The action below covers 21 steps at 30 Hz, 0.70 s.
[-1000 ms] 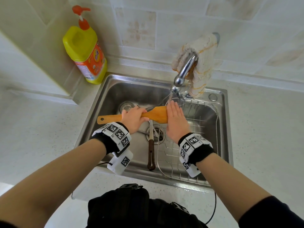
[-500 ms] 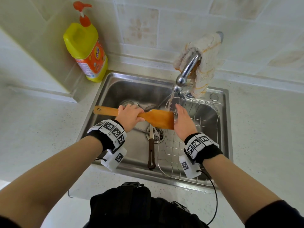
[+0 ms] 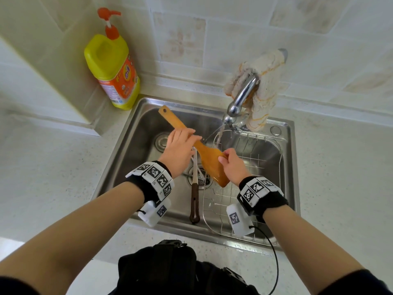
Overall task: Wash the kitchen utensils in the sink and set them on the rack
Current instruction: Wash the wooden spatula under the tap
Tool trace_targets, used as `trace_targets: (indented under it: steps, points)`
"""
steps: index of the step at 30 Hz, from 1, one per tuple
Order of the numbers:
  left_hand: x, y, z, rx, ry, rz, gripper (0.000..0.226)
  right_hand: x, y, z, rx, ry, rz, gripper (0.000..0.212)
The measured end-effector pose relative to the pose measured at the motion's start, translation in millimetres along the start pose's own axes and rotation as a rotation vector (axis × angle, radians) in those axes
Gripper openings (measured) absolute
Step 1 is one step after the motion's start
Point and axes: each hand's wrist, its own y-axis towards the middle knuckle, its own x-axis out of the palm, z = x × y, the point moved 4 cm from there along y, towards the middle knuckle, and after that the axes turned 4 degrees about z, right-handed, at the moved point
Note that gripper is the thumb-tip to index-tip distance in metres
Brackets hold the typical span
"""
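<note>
A wooden spatula is held tilted over the steel sink, handle end up and to the left, blade down toward the drain. My left hand grips its handle near the middle. My right hand pinches the right edge of the wet blade. Water runs from the faucet onto the blade's upper part. A wire rack sits in the sink's right half. A utensil with a dark brown handle lies in the sink bottom, its head under the spatula; other metal utensils lie partly hidden beneath my left hand.
A yellow detergent pump bottle stands at the sink's back left corner. A cloth is draped over the faucet. Pale countertop runs on both sides of the sink, with a tiled wall behind.
The spatula has swung from lying level to a steep tilt, handle end raised toward the back left. My right hand shifted from the blade's tip side to its right edge.
</note>
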Motion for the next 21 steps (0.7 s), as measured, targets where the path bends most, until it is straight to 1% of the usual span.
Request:
trace_targets:
  steps: [1,2,3,5,7,11,13,17,19,21]
  points:
    - [1,-3,-3,-0.075,-0.087,0.012,0.04,1,1,-2,0.018,0.036,0.019,0.031]
    - [3,-6,-7,-0.166,-0.183,-0.009,0.038,1,2,-4,0.032,0.066,0.034,0.031]
    - [5,-10,-9,-0.269,-0.281,-0.063,0.037,4,3,-7,0.04,0.092,0.045,0.031]
    - [14,-17,-12,-0.435,-0.454,-0.213,0.042,9,2,-14,0.046,0.135,0.057,0.031]
    - [16,-19,-11,-0.48,-0.531,-0.301,0.043,16,0,-21,0.041,0.188,0.048,0.03]
    - [2,-20,-15,-0.574,-0.766,-0.223,0.037,27,-5,-39,0.001,0.27,0.016,0.028]
    - [-5,-22,-21,-0.596,-0.764,-0.212,0.04,31,-7,-44,-0.027,0.275,-0.029,0.026]
    - [-6,-27,-41,-0.579,-0.521,-0.197,0.046,35,-15,-49,-0.064,0.275,-0.202,0.028]
    - [-9,-32,-45,-0.562,-0.46,-0.187,0.046,30,-15,-48,-0.114,0.177,-0.181,0.027]
    - [-12,-36,-50,-0.532,-0.406,-0.176,0.044,23,-12,-50,-0.183,0.02,-0.092,0.03]
